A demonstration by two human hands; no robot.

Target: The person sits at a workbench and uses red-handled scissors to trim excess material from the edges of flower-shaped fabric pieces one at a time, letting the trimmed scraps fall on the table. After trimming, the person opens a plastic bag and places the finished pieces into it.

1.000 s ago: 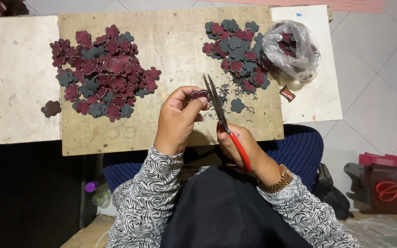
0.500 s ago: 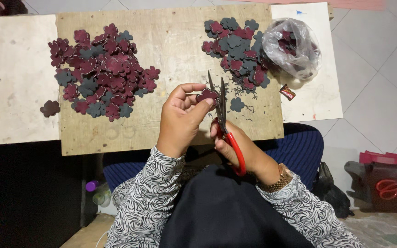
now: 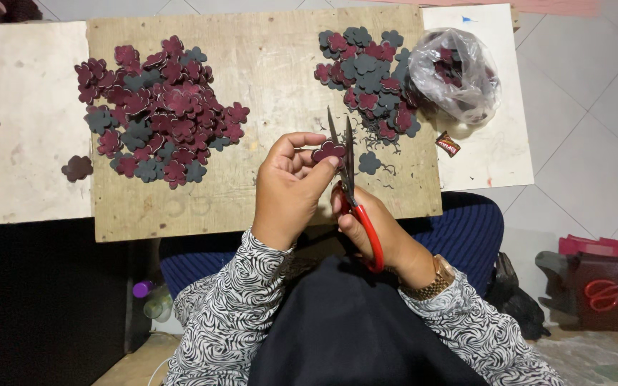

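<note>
Over a worn plywood board, a small maroon flower cutout sits pinched in the left hand, fingers curled narrowly. Red-handled scissors lie lengthwise away from the body, blades slightly parted, tips pointing forward beside the cutout, gripped by the right hand, wrist bent inward.

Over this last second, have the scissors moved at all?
Yes. The scissors, in the right hand, have swung from slanting to nearly upright, and the blade tips now point toward the right pile on the wooden board.
</note>
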